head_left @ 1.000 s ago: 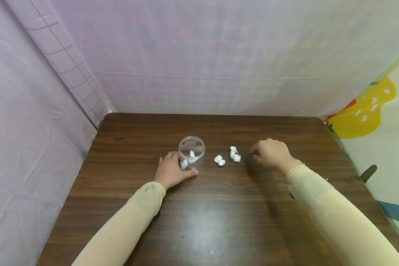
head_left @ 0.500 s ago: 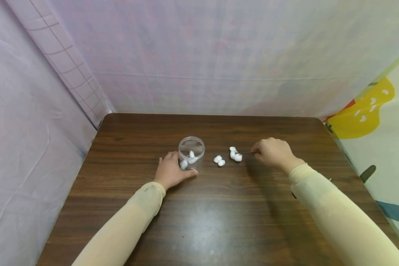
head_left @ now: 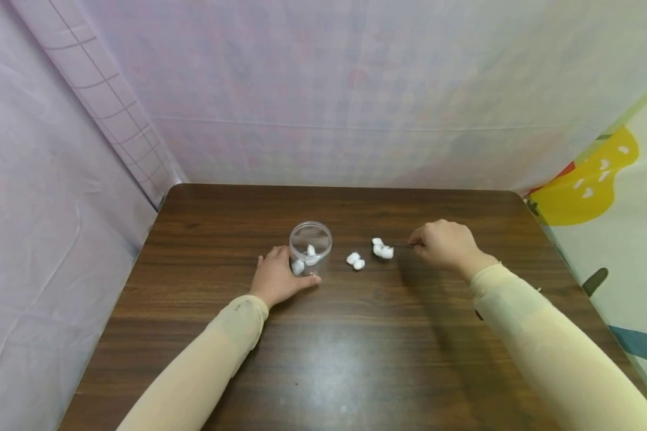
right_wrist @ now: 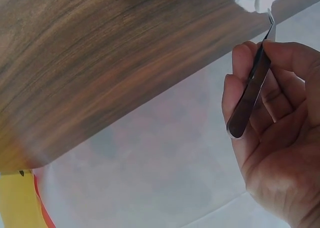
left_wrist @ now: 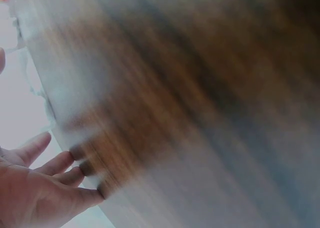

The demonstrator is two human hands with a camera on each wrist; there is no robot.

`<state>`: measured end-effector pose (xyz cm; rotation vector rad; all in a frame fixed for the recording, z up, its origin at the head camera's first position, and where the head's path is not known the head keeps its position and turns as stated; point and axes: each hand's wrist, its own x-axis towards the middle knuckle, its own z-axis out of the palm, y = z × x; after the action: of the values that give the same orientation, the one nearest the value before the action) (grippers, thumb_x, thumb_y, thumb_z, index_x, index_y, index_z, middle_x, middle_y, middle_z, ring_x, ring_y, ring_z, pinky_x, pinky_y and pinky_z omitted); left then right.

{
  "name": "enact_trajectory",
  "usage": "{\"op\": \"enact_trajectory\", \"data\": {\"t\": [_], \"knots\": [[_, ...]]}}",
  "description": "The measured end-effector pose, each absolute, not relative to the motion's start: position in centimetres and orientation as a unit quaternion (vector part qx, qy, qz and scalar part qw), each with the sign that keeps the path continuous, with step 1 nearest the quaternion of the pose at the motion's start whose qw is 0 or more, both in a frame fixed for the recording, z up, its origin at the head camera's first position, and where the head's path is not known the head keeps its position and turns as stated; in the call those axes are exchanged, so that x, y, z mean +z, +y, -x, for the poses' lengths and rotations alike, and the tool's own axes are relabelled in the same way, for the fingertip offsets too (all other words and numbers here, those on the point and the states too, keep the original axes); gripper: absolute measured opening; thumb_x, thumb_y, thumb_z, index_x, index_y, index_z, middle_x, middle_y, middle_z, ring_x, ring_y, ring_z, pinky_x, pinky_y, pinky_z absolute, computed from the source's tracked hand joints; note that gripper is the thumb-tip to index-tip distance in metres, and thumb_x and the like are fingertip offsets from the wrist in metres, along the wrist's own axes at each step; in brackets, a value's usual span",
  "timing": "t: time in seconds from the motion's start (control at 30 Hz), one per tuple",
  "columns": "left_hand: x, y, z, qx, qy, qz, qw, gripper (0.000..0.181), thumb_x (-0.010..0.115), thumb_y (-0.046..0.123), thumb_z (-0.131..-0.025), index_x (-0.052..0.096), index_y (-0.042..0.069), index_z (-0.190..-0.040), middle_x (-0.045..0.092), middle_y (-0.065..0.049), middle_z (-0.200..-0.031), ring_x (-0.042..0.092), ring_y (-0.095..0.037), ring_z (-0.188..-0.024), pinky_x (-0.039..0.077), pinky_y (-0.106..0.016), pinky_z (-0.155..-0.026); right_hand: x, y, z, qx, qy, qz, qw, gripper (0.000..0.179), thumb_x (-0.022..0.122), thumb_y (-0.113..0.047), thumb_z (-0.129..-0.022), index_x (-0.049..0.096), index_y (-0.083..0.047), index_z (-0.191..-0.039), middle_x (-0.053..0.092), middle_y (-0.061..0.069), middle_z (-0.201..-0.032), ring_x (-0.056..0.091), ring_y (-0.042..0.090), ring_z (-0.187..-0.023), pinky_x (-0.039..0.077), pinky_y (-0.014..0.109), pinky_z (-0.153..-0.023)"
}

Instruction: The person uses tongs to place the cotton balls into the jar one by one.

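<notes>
A clear jar [head_left: 323, 263] with several white cotton balls inside stands on the table, its top uncovered. My left hand [head_left: 277, 279] holds it from the left, thumb across the near side. Between the fingers of my right hand [head_left: 446, 245] I pinch metal tweezers [right_wrist: 251, 90], whose tips meet a cotton ball [head_left: 387, 253]. Other cotton balls [head_left: 377, 242] touch or sit right beside that one. A pair of cotton balls [head_left: 354, 258] lies between the jar and the tweezers. In the left wrist view, the left hand [left_wrist: 45, 188] shows but the jar cannot be made out.
The brown wood-grain table [head_left: 302, 341] has rounded far corners. A pale cloth [head_left: 329, 108] hangs behind its far edge. More cloth hangs at the left, and a patterned sheet [head_left: 587, 185] with a yellow shape is on the right.
My right hand has moved slightly right and away from me. The cotton ball at the tweezers' tips has shifted a little the same way. The left hand and jar stay put.
</notes>
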<state>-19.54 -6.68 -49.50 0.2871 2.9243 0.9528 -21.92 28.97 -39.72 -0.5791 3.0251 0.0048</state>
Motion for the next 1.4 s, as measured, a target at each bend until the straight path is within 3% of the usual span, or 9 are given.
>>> {"op": "enact_trajectory", "data": {"t": [0.53,1.4], "knots": [[-49.53,-6.73,19.57,0.309,0.946,-0.090,0.027,0.098,0.079,0.067,-0.072,0.048,0.008,-0.144,0.053,-0.012,-0.139,0.043,-0.029,-0.134,0.014,-0.062,-0.116,-38.71,28.69,21.80,-0.006,0.980,0.197,0.000,0.022,0.067,-0.018,-0.090,0.078,-0.017,-0.109,0.073,0.008,-0.109,0.069,0.032,-0.089,0.054,0.054,-0.061],[-49.49,-6.59,19.49,0.306,0.947,-0.088,0.029,0.097,0.079,0.066,-0.072,0.049,0.009,-0.144,0.054,-0.011,-0.138,0.044,-0.029,-0.133,0.014,-0.061,-0.116,-39.62,28.72,21.57,0.007,0.976,0.211,0.053,0.020,0.068,-0.015,-0.087,0.079,-0.019,-0.104,0.073,0.002,-0.103,0.069,0.027,-0.087,0.054,0.052,-0.059]]}}
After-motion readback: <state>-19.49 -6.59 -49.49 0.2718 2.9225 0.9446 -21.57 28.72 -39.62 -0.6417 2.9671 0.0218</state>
